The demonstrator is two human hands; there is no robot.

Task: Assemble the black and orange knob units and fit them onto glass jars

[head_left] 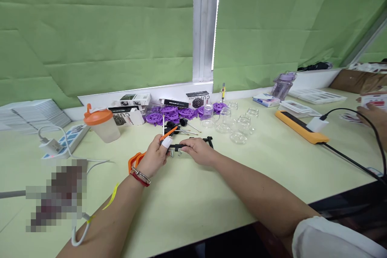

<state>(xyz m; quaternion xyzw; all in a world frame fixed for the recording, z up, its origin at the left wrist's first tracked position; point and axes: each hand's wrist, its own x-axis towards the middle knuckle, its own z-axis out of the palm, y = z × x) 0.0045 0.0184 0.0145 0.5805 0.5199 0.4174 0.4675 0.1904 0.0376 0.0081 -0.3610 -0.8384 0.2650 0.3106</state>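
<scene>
My left hand (pixel 153 156), with a white wrap on its thumb, is closed round a narrow orange piece (pixel 170 133) and one end of a slim black part (pixel 176 146). The fingertips of my right hand (pixel 198 151) pinch the other end of that black part. Small clear or metallic pieces (pixel 175 153) show just below it. By my left wrist lie orange loop-shaped pieces (pixel 133 162). Behind my right hand are black angled parts (pixel 209 141). Thin metal rods with black ends (pixel 190 131) lie beyond both hands.
Purple openwork parts (pixel 172 113), cup holder boxes (pixel 130 117) and clear jars (pixel 238 133) stand at the back. An orange-lidded cup (pixel 101 125) and a white power strip (pixel 68 141) are left. Rightward lies an orange power strip (pixel 299 127); another person's hand (pixel 373 115) holds a package.
</scene>
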